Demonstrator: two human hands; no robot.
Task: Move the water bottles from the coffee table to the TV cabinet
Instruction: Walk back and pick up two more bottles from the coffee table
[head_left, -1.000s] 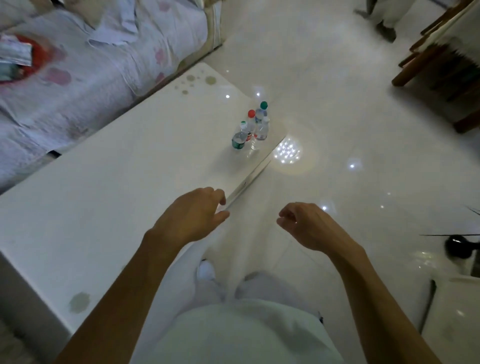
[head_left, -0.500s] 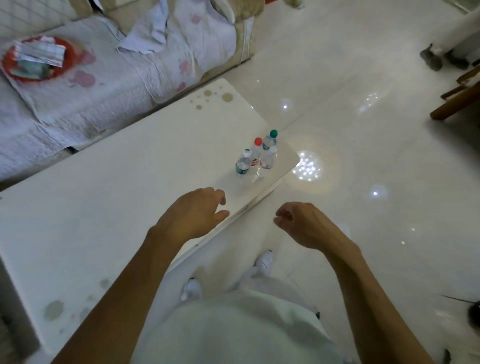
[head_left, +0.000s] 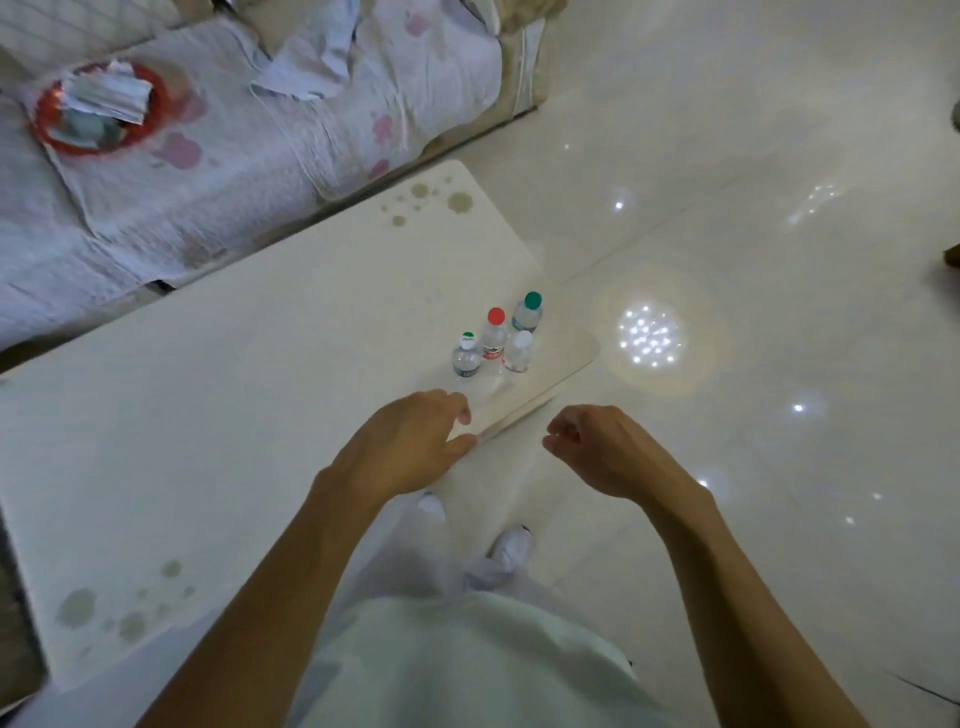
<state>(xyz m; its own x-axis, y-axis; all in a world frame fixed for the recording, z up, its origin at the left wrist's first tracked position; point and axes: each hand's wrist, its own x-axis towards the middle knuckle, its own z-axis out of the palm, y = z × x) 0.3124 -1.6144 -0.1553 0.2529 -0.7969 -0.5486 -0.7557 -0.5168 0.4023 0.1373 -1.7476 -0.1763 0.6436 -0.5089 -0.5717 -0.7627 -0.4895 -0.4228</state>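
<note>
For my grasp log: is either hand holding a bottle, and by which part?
Nothing is held: left hand and right hand are empty, short of the water bottles.

The person walks on along the desk (head_left: 218, 415), so the four water bottles (head_left: 494, 340) now stand nearer the left hand (head_left: 405, 441) and right hand (head_left: 605, 452), and more of the sofa (head_left: 234, 171) shows.

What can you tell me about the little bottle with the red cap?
The red-capped water bottle is small, clear plastic, with a red-and-white label. It stands upright, capped, near the far right corner of the coffee table, packed among three other bottles; whether they touch is unclear. The left hand and right hand hold nothing and are clear of it.
</note>
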